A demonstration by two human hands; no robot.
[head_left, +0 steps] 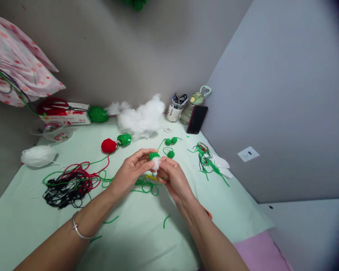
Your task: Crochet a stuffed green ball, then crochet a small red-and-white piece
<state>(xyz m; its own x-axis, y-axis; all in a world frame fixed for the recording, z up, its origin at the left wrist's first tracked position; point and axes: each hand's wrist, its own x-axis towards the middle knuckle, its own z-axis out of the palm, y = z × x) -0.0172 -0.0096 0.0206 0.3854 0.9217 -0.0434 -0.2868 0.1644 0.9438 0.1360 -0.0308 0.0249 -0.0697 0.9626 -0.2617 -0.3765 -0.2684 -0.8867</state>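
Observation:
A small green crocheted piece [154, 155] is pinched in my left hand [134, 166], between thumb and fingers. My right hand [171, 174] holds a tuft of white stuffing [156, 163] against the piece's lower edge. Under and beside my hands lie loops of green yarn [147, 186] and part of a yellow stick [151, 177]. Just beyond my fingers are two small green balls [168, 142] and another green ball [171, 154] with yarn tails. A large heap of white stuffing [142, 116] rests against the back wall.
Red [109, 145], green [124, 139] and white yarn balls [38, 156] stand left, near tangled black yarn [66, 188]. A pen jar [174, 112], a bottle [197, 98] and a phone [197, 119] stand at the back. Green scraps [210, 162] and orange handles [208, 213] lie right.

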